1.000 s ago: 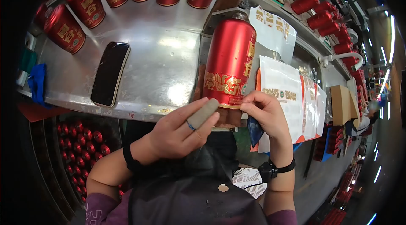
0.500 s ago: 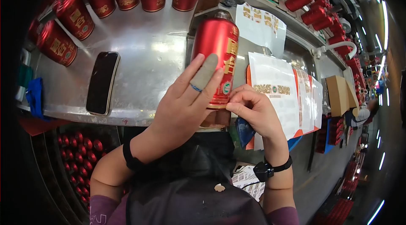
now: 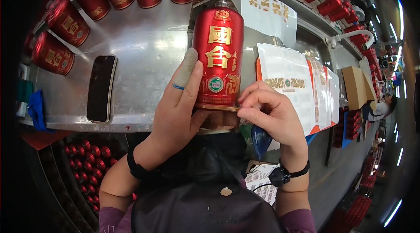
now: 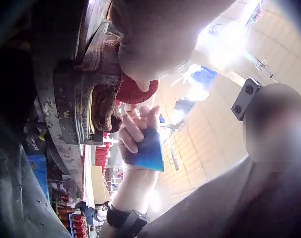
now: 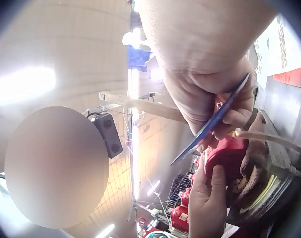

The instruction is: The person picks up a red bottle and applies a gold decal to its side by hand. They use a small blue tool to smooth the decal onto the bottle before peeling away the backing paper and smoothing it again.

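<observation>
A red bottle (image 3: 218, 53) with gold characters lies on a brown cloth at the bench edge, base toward the person. The left hand (image 3: 177, 95), one finger in a grey cover, grips its lower left side; in the right wrist view that hand's thumb (image 5: 218, 186) lies against the red base (image 5: 227, 156). At the base's right edge, the right hand (image 3: 273, 112) has curled fingers and holds a thin blue blade-like piece (image 3: 261, 141). This blue piece (image 4: 150, 151) shows broad side on in the left wrist view, beside the right hand's fingers (image 4: 133, 131).
A black phone (image 3: 101, 88) lies on the metal bench (image 3: 144, 58) at left, with several red bottles (image 3: 68, 23) behind it. Sheets of gold labels (image 3: 286, 86) lie right of the bottle. A cardboard box (image 3: 353, 87) stands farther right.
The bottle has turned about its long axis, bringing its gold characters and round emblem face up. The left hand has gone from its lower end onto it, then to its left side.
</observation>
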Demonstrator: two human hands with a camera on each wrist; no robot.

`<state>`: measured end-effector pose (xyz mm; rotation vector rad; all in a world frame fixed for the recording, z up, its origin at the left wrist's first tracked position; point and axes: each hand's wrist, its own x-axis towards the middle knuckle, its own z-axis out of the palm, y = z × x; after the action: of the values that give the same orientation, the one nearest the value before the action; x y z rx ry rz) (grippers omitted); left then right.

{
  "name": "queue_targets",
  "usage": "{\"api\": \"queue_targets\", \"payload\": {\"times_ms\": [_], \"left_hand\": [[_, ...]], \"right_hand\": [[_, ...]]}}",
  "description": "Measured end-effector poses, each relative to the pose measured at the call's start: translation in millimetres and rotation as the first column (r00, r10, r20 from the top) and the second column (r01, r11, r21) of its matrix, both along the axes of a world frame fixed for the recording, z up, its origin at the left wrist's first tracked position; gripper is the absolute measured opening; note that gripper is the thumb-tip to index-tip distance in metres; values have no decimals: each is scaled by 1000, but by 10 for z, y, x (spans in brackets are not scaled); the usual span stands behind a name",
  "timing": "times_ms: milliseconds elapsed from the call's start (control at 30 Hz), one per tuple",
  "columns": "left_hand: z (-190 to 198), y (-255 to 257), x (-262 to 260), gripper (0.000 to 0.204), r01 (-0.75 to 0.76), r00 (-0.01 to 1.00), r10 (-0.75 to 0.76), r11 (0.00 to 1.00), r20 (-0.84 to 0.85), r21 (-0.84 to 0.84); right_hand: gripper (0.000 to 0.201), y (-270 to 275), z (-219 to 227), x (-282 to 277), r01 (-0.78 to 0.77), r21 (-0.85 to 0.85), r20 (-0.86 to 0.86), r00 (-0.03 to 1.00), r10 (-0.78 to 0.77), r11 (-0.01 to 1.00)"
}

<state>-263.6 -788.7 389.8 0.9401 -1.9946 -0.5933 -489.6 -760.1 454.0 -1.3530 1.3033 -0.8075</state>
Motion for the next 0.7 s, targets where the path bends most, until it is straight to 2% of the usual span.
{"api": "queue_targets", "payload": {"times_ms": [167,233,433,700], "left_hand": [[-18,18,5,86,-2,1000,3,999,-17,33],[-43,32,23,86,14,1000,-13,994,-9,109],[-58,27,33,85,8,999,-6,997,-33,73],[-101,16,75,83,23,999,-19,994,-41,104]], "right_hand": [[13,-9,-79,-65,0,15,-35,999,0,1000],[13,-15,-95,-71,6,25,-29,1000,-5,1000],[14,-18,-170,-54,16,35,-10,1000,-16,999],[15,-44,-209,-37,22,47,13,1000,-23,999]]}}
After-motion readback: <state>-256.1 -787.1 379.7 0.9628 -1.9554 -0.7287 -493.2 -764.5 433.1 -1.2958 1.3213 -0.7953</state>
